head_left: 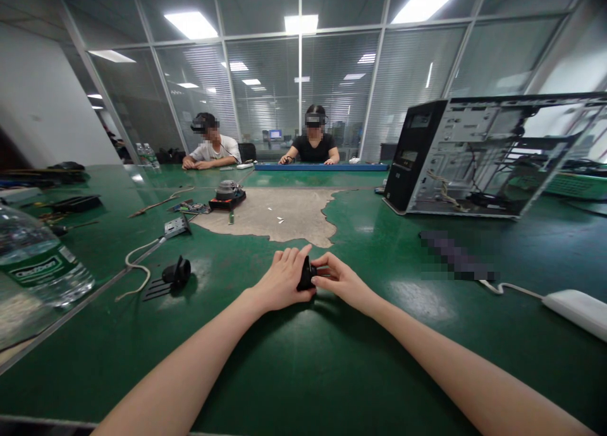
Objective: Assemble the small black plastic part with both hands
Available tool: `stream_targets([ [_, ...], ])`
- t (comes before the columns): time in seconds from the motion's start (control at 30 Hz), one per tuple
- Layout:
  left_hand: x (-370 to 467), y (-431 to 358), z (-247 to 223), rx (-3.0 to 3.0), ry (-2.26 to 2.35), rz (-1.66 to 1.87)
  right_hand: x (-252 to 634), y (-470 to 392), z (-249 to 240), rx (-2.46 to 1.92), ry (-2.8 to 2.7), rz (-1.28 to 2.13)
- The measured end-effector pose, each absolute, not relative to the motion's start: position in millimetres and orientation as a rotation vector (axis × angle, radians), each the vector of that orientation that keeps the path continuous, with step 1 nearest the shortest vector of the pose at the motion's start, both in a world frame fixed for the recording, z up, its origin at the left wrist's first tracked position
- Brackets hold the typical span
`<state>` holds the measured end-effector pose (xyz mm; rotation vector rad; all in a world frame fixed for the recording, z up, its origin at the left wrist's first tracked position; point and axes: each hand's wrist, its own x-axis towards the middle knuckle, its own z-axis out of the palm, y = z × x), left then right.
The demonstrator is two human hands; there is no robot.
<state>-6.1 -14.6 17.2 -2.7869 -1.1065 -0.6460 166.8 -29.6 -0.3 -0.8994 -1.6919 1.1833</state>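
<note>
In the head view my left hand [287, 278] is closed around a small black rounded part [307, 275] just above the green table [303, 373]. From the other side, the fingertips and thumb of my right hand [339, 281] grip the same part. Its exact kind is hidden by my fingers. To the left lies another black plastic piece [177, 272] with a round body and flat prongs. Behind it is a small metal box [176, 226] with a pale cable [135, 265].
An opened computer case [417, 164] stands at the right. Nearer are a blurred-out dark flat object [458, 256] and a white block [576, 309] with a cord. A water bottle [42, 259] stands left; a round-topped device [228, 193] sits farther back. Two people sit across the table.
</note>
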Motion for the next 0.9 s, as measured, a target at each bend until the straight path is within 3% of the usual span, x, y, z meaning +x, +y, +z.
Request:
stream_targets([
  [0.9,-5.1,-15.8,20.1,-2.748,-1.108,-0.557,167.7,-26.4,-2.9,-0.870,-1.678,1.253],
])
